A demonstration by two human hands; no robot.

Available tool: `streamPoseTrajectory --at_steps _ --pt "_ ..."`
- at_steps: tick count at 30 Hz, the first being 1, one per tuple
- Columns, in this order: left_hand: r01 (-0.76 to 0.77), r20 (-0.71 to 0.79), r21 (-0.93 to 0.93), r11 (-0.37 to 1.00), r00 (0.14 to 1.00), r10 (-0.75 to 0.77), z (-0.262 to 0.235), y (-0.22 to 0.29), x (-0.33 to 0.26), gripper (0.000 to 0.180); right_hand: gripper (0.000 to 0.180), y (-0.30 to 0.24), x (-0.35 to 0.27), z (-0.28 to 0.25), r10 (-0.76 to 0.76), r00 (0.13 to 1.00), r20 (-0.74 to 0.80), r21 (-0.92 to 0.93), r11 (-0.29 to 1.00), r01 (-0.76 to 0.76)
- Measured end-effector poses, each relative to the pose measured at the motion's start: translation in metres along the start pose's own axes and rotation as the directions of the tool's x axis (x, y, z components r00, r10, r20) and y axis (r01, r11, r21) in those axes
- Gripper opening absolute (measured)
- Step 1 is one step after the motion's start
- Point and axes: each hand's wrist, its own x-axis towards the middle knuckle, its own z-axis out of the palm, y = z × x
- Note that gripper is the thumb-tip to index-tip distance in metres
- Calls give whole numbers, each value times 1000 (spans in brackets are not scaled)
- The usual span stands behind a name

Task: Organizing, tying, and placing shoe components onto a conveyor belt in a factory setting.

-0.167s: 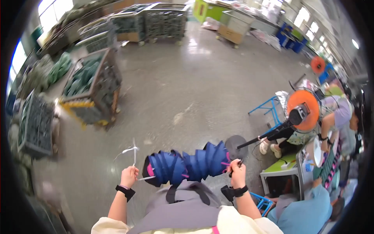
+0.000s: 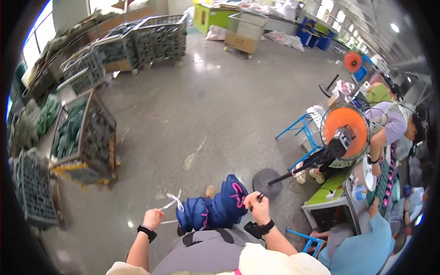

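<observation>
In front of my waist hangs a bundle of stacked dark blue fabric pieces (image 2: 195,214) with pink markings. Its right part stands higher than its left. My left hand (image 2: 152,218) is closed on a white tie strip (image 2: 173,198), whose loose end curls beside the bundle's left end; another white length runs from near that hand to the bundle. At the bundle's right end, my right hand (image 2: 259,206) is closed with a small black thing showing at its fingers. What that thing is, and how the fingers meet the bundle, is hidden.
Close on the right stands a fan with an orange cage (image 2: 350,146), its round base (image 2: 268,184) on the floor near my right hand. Two people sit along a green-topped table (image 2: 327,192). A cart of green pieces (image 2: 85,137) stands left; more carts (image 2: 160,39) stand farther back.
The surroundings have shifted left as my view turned. The bundle, stretched out level before, now looks shorter, with its right end raised. My right hand has moved left, closer to my left hand.
</observation>
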Motion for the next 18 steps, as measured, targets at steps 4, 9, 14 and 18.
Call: streamPoseTrajectory --at_steps 4,9,14,18 --pt "-44 208 164 985 978 8 22 -14 98 32 37 -12 103 -1 -101 984 149 175 982 74" --pt "-172 444 216 961 894 60 12 43 215 32 28 -43 230 -14 95 930 356 247 950 -192" --pt "-451 222 15 893 872 437 -4 72 330 29 25 -46 370 -23 93 865 493 244 940 -240" --pt "-123 133 -205 971 979 152 4 135 457 35 28 -38 478 -58 75 944 322 102 988 -114"
